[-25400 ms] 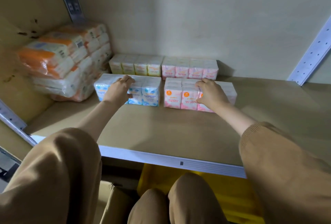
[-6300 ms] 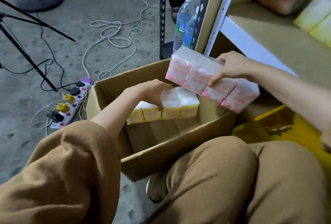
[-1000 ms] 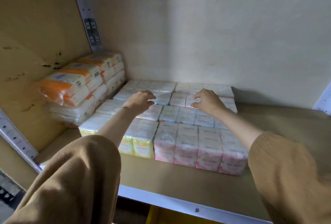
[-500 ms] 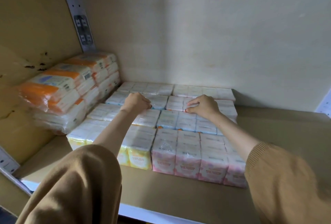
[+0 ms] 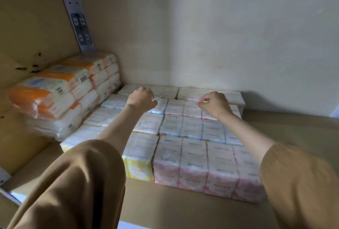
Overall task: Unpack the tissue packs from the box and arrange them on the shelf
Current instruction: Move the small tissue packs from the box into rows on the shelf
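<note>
Pink, blue and yellow tissue packs [image 5: 190, 131] sit in rows on the shelf [image 5: 183, 208], with the left grip [image 5: 142, 98] curled tight on top and the right grip [image 5: 214, 103] pinching a back pack's wrapper.

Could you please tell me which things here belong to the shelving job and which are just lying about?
Job: pink packs, yellow packs, blue packs, the shelf, left hand and right hand above the rear rows.
Lying about: orange bundles stacked at the left, metal upright.
</note>
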{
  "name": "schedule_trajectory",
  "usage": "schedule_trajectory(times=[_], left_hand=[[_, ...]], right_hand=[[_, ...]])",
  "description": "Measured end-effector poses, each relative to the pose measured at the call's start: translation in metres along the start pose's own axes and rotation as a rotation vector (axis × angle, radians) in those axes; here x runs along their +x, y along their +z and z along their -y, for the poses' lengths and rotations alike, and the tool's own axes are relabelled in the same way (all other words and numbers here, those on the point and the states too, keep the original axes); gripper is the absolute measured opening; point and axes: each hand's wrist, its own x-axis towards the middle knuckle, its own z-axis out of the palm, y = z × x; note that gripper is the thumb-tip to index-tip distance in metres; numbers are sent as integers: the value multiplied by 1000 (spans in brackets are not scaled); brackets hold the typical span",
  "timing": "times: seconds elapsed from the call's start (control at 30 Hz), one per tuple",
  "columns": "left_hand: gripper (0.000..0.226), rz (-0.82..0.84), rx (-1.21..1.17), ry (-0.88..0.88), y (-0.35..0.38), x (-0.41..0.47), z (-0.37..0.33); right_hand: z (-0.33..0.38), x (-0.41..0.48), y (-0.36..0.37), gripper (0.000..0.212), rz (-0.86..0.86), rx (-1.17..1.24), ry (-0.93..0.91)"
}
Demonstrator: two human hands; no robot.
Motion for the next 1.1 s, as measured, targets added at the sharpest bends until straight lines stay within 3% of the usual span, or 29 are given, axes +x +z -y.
schedule_trajectory(times=[0.43,0.83,1.1], left_hand=[[37,64,31,154,30,41,-12],[36,43,0,92,21,49,8],[37,122,37,94,15,38,1]], right_hand=[[-6,31,3,30,27,-140,17],[12,41,24,33,-13,-137,29],[10,38,17,31,46,-163,1]])
